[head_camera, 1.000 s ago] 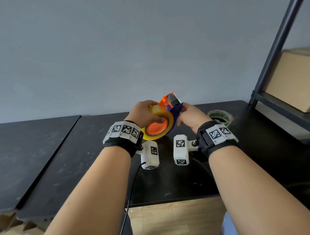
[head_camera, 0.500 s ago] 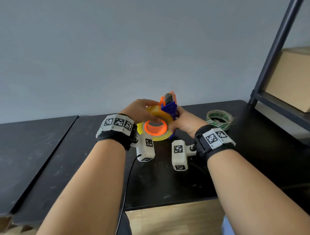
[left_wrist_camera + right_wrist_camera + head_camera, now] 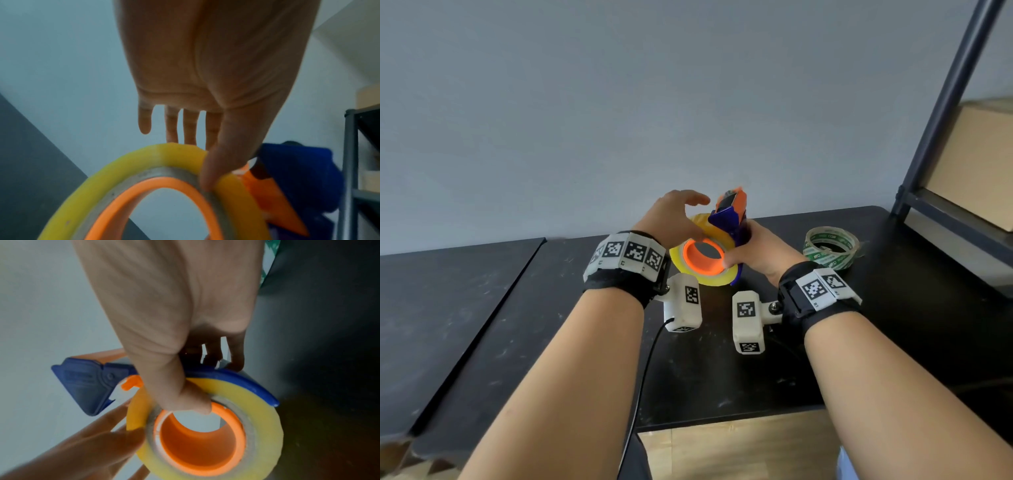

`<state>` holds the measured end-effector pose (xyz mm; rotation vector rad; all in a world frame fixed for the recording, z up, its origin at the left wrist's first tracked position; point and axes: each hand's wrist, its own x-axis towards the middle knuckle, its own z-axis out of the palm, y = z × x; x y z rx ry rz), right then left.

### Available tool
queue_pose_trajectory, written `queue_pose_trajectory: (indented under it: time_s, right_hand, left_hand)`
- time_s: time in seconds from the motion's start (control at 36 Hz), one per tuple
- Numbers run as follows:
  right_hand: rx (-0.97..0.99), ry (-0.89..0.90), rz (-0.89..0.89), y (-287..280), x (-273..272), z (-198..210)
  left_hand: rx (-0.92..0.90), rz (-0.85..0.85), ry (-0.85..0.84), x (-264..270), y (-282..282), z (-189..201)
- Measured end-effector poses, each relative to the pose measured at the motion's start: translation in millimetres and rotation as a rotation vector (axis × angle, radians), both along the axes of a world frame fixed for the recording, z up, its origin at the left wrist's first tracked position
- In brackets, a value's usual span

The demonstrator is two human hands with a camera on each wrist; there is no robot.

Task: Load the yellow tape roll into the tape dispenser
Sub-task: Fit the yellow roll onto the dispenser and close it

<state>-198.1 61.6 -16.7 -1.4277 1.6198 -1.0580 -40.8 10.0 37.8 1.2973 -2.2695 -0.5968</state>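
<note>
The yellow tape roll (image 3: 722, 278) sits around the orange hub (image 3: 697, 265) of the blue and orange tape dispenser (image 3: 727, 217), held just above the black table (image 3: 551, 342). My right hand (image 3: 755, 250) grips the dispenser body, its thumb on the hub rim (image 3: 226, 408). My left hand (image 3: 686, 216) is beside the roll with straight, spread fingers; only its thumb presses the roll's side (image 3: 207, 180). In the right wrist view the roll (image 3: 261, 412) fills the lower frame, with the left fingers (image 3: 92, 434) along its left edge. The dispenser's cutter end points up.
A clear tape roll with green print (image 3: 830, 246) lies on the table right of my hands. A dark shelf post (image 3: 941, 102) and a cardboard box (image 3: 976, 161) stand at the far right. A seam splits the table at left (image 3: 493, 322). A grey wall is behind.
The dispenser with the roll has tipped more upright and come lower toward the table. My left hand has let go of the roll and spread its fingers; the thumb stays on it.
</note>
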Motion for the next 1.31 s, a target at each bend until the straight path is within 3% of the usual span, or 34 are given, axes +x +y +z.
queue_pose_trajectory:
  time_s: [0.17,0.22,0.44,0.67,1.03,1.31]
  right_hand:
    - [-0.038,0.055,-0.038,-1.4,-2.9,0.5]
    - [-0.054,0.080,-0.038,-1.2,-1.2,2.2]
    - [-0.060,0.178,-0.017,-5.9,3.1,4.3]
    - [-0.059,0.196,-0.061,-13.2,8.4,0.0]
    - [-0.119,0.229,-0.107,-11.6,18.3,2.1]
    - [-0.166,0.211,-0.173,-1.4,25.4,6.0]
  left_hand:
    - [0.034,0.041,0.384,-12.0,12.4,14.4]
    - [0.024,0.039,0.430,-18.1,16.6,19.9]
    - [-0.209,0.096,0.194,-32.3,18.3,17.8]
    - [-0.279,0.125,0.284,-29.0,18.1,17.0]
    - [-0.161,0.255,0.566,-11.1,5.5,18.9]
    - [-0.146,0.287,0.610,-3.7,-5.2,15.9]
